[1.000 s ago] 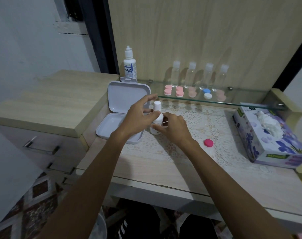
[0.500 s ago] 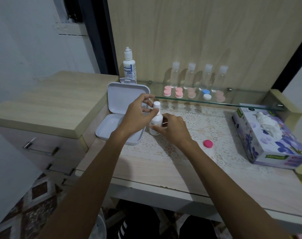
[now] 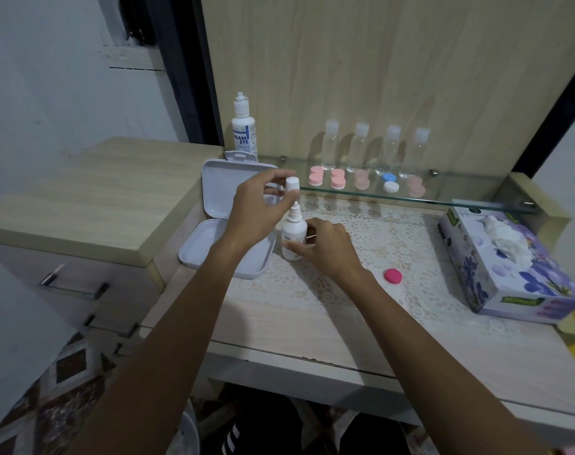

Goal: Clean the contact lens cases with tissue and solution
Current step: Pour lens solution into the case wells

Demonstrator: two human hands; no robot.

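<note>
Fingers (image 3: 281, 176) of the left hand (image 3: 256, 208) pinch a white cap (image 3: 292, 184) just above the solution bottle (image 3: 293, 236), which stands upright at frame centre, nozzle pointing up, gripped low by the right hand (image 3: 328, 247) on the lace mat (image 3: 378, 238).

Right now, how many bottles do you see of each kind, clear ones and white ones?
Clear bottles: 4, in a row on the glass shelf
White bottles: 2, the large bottle behind the white box, and the small bottle held by the right hand, its cap in the left hand
Total: 6
</note>
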